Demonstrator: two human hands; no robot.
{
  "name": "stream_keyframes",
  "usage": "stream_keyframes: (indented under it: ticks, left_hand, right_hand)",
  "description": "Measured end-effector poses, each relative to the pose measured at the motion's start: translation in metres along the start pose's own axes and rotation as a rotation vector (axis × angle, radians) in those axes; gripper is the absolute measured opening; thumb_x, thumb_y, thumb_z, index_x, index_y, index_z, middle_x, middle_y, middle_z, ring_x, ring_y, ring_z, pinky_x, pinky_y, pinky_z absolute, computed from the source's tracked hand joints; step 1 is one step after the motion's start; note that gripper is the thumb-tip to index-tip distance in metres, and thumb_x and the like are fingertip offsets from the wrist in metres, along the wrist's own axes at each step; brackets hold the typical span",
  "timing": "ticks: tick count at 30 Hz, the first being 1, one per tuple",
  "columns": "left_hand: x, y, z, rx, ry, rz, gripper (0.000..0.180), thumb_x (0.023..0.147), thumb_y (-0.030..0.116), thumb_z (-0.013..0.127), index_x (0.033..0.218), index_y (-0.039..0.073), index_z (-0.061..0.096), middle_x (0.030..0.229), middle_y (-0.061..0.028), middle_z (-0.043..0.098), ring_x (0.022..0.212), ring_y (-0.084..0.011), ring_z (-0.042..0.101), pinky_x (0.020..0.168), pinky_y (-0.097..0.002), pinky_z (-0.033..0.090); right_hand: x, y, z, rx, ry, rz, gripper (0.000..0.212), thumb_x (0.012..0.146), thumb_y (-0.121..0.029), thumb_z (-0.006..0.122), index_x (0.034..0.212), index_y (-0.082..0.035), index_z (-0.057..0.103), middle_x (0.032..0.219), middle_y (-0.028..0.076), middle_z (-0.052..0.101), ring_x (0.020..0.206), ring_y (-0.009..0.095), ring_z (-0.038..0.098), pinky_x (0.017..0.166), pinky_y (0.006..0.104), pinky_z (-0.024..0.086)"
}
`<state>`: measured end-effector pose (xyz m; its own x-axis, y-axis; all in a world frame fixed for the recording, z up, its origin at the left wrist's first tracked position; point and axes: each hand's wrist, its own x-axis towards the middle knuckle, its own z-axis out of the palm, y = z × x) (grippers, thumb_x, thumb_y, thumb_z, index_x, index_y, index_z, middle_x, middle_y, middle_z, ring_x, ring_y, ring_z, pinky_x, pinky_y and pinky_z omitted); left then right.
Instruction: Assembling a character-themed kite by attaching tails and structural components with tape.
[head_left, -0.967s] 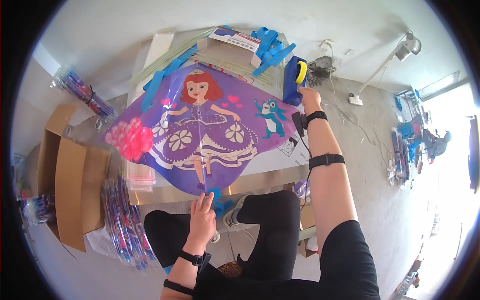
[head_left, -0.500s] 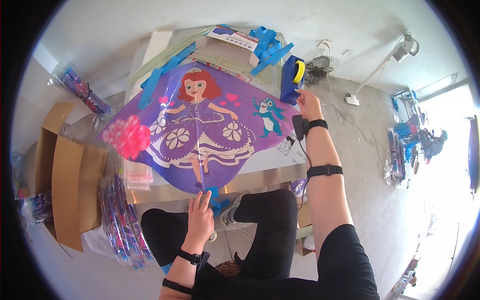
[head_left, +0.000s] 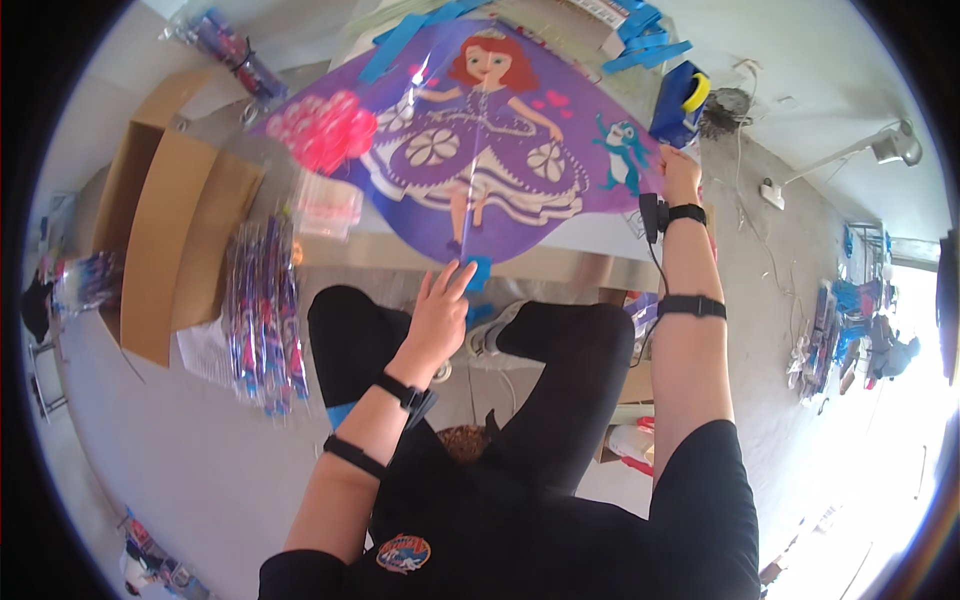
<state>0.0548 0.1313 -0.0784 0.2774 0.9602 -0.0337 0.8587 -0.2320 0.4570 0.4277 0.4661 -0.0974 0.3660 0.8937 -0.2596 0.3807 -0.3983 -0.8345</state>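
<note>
A purple kite [head_left: 400, 215] printed with a red-haired princess, pink balloons and a blue animal lies spread on the table. My left hand [head_left: 438, 320] is at its bottom tip, fingers stretched and slightly apart beside a blue ribbon [head_left: 480, 272]. My right hand [head_left: 682, 178] is closed at the kite's right corner; its fingertips are hidden, so I cannot tell what they pinch. Just beyond that hand stands a blue tape dispenser [head_left: 672, 110] with a yellow roll [head_left: 697, 92].
More blue ribbons [head_left: 650, 40] lie at the table's back beside an open box. Clear bags [head_left: 328, 205] sit at the left edge. Left of the table are a cardboard box [head_left: 150, 250] and bundles of packaged kites [head_left: 265, 310]. A white lamp [head_left: 893, 145] juts from the right wall.
The view has tilted, so the table sits higher in it. My right hand has moved from beside the tape dispenser, with a small pale bit at its fingertips, toward me onto the kite's corner.
</note>
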Motion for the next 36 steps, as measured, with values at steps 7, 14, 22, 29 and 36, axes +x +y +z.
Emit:
stream_keyframes:
  ticks: [7,14,22,29,36]
  left_hand:
    - [-0.01,-0.002,0.008,0.011,0.052,0.007,0.009,0.074,0.004,0.058,0.067,0.001,0.064,0.144,-0.0065,0.04,0.135,-0.0281,0.033,0.109,-0.0528,0.027]
    - [-0.012,0.0,0.017,0.054,0.042,-0.018,0.013,0.077,0.009,0.056,0.071,0.002,0.065,0.144,-0.0063,0.04,0.137,-0.027,0.03,0.11,-0.053,0.023]
    - [-0.013,-0.002,0.019,0.082,0.052,-0.027,0.011,0.079,0.01,0.059,0.072,0.004,0.065,0.147,-0.0037,0.036,0.138,-0.0252,0.028,0.107,-0.0536,0.027]
    - [-0.012,-0.004,0.024,0.056,0.061,-0.037,0.013,0.081,0.011,0.057,0.073,0.005,0.065,0.148,-0.0031,0.036,0.138,-0.0254,0.028,0.106,-0.0556,0.027]
    - [-0.011,-0.004,0.026,0.041,0.06,-0.052,0.014,0.081,0.011,0.057,0.072,0.005,0.064,0.148,-0.0023,0.036,0.139,-0.0248,0.027,0.107,-0.056,0.027]
  right_hand:
    - [-0.23,0.002,0.091,0.269,-0.433,-0.026,0.013,0.085,-0.01,0.065,0.093,-0.002,0.071,0.071,0.001,0.063,0.058,0.008,0.054,0.051,0.0224,0.042]
    - [-0.317,0.018,0.136,0.246,-0.483,0.056,0.018,0.088,-0.008,0.063,0.101,0.003,0.068,0.075,0.002,0.063,0.061,0.007,0.055,0.054,0.0199,0.044]
    - [-0.316,0.023,0.151,0.119,-0.396,-0.064,0.029,0.082,-0.008,0.067,0.109,0.001,0.064,0.072,0.006,0.067,0.061,0.011,0.063,0.053,0.0249,0.048]
    - [-0.316,0.025,0.156,0.059,-0.32,-0.129,0.03,0.077,-0.007,0.071,0.102,0.001,0.057,0.074,0.009,0.068,0.062,0.016,0.066,0.057,0.0291,0.05]
    - [-0.316,0.016,0.158,-0.08,-0.26,-0.143,0.031,0.073,-0.008,0.074,0.095,0.0,0.054,0.072,0.008,0.065,0.06,0.019,0.066,0.057,0.0312,0.051]
